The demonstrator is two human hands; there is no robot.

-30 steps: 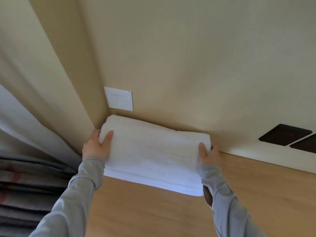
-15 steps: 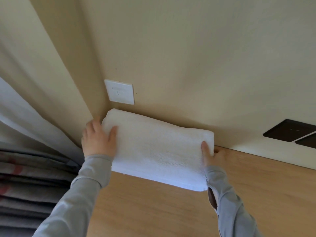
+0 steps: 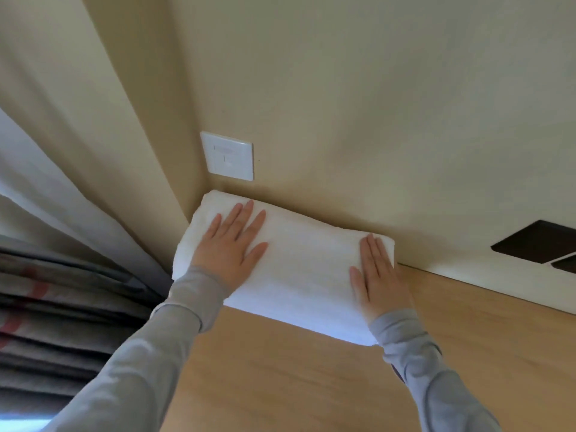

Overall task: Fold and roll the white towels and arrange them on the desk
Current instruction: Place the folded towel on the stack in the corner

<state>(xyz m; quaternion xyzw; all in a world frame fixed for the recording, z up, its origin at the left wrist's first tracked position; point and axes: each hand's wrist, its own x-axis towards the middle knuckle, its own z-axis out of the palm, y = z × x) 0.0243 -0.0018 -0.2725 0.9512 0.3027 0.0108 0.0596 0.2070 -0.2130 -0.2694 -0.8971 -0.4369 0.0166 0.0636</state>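
Note:
A folded white towel [image 3: 299,269] lies on the wooden desk [image 3: 311,385], pushed into the back left corner against the wall. My left hand [image 3: 232,241] lies flat on the towel's left part, fingers straight and spread. My right hand [image 3: 375,275] presses flat on the towel's right end, fingers straight and together. Both arms wear grey sleeves.
A white wall socket [image 3: 227,155] sits just above the towel. Curtains [image 3: 62,291], pale and dark grey with red marks, hang at the left beyond the desk edge. Dark panels [image 3: 536,241] are set in the wall at the right. Bare desk lies in front.
Both hands left the towel's ends, where they held its sides, and now lie flat on top of it. The towel sits a little deeper in the corner.

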